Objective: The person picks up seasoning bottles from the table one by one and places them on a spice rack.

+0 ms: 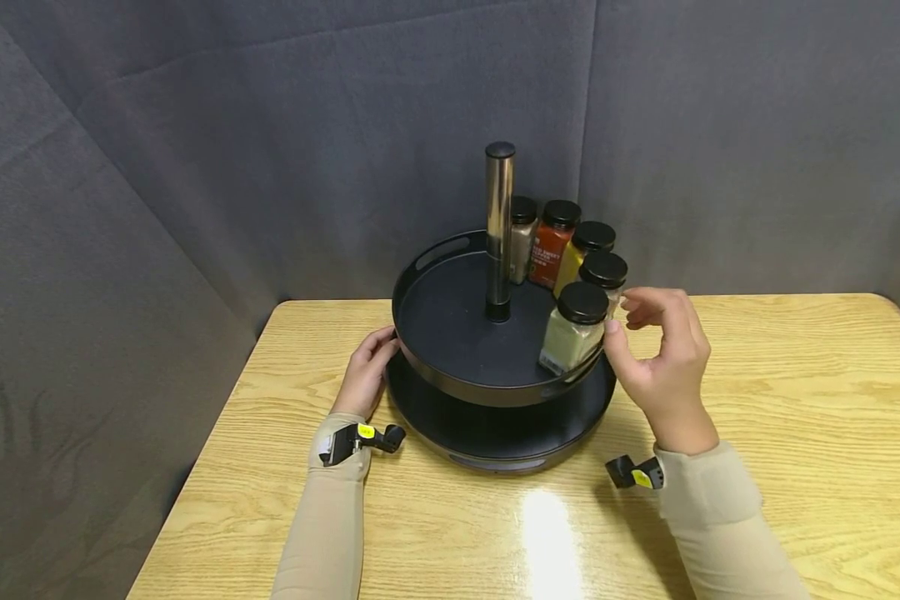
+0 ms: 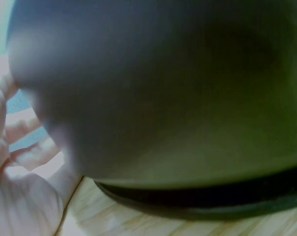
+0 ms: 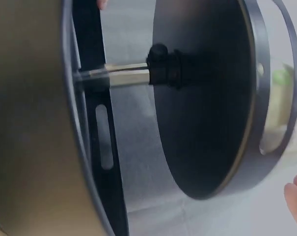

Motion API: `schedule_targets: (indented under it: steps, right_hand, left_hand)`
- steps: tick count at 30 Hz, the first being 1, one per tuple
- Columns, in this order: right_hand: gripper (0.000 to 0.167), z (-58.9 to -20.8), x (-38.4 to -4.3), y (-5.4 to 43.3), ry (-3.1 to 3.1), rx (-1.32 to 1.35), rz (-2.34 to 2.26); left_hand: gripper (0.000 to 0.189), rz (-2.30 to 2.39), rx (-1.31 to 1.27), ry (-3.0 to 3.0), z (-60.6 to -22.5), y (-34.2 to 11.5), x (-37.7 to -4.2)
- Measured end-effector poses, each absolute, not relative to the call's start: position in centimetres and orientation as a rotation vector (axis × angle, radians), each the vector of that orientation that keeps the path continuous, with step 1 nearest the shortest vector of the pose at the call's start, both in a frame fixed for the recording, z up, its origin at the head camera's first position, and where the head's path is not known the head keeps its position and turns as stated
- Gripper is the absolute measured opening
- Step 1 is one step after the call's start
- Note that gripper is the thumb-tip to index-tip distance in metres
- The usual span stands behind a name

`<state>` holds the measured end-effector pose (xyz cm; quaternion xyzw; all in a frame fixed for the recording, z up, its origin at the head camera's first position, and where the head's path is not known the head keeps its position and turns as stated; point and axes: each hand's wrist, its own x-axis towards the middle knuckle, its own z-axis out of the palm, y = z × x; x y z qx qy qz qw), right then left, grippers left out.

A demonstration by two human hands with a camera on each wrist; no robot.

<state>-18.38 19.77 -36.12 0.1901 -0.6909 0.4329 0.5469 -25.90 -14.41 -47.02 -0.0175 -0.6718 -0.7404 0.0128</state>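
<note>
A black two-tier spice rack stands on the table, a metal post rising from its upper tray. My left hand touches the left side of the rack with loosely spread fingers; the left wrist view shows them against the tray's blurred outer wall. On the right, my right hand is beside a square spice jar of pale green powder and the jar behind it. Its fingertips appear apart from the tray in the right wrist view.
Further round the upper tray's right side stand a yellow spice jar, a red spice jar and a beige one, all black-lidded. A grey cloth hangs behind the wooden table.
</note>
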Motion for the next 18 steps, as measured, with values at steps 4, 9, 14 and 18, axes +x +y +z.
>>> schedule_targets:
  steps: [4,9,14,18]
  right_hand:
    - [0.032,-36.3,-18.7,20.8,-1.666,0.380,1.040]
    - [0.027,-37.2,-19.7,22.4,-1.795,0.281,1.025]
    - [0.026,-38.2,-20.2,24.0,-1.970,0.167,1.054]
    - [0.030,-38.9,-20.1,25.7,-2.161,0.028,1.112]
  left_hand:
    - [0.036,-2.309,-0.059,-2.084,-47.2,-14.6,-26.0]
    - [0.036,-2.296,-0.042,-2.073,-47.3,-14.8,-25.8]
    - [0.036,-2.241,-0.027,-2.116,-47.6,-14.7,-25.7]
    - [0.035,-2.200,-0.009,-2.160,-48.2,-14.3,-25.6]
